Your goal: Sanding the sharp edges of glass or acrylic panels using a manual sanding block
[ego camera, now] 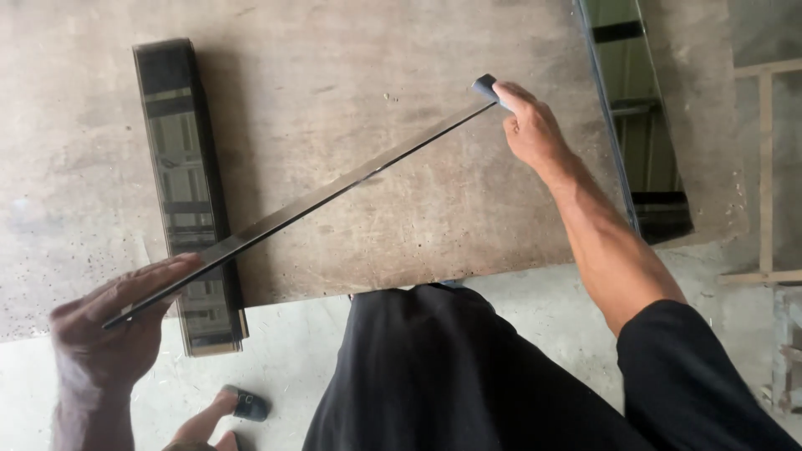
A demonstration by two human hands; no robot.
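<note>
A long narrow strip of dark glass (334, 192) runs diagonally above the table, seen nearly edge-on. My left hand (109, 330) supports its near end from below, fingers spread along the strip. My right hand (526, 125) reaches out at the strip's far end and presses a small dark block (484, 85) against that end with the fingertips. Beneath the near end lies a stack of similar dark glass strips (184, 192) flat on the table.
The worn brown table (359, 75) ends in a front edge near my body. A large dark glass pane (639, 117) lies at its right side. A wooden frame (764, 167) stands at the far right. My sandalled foot (242, 405) rests on the concrete floor.
</note>
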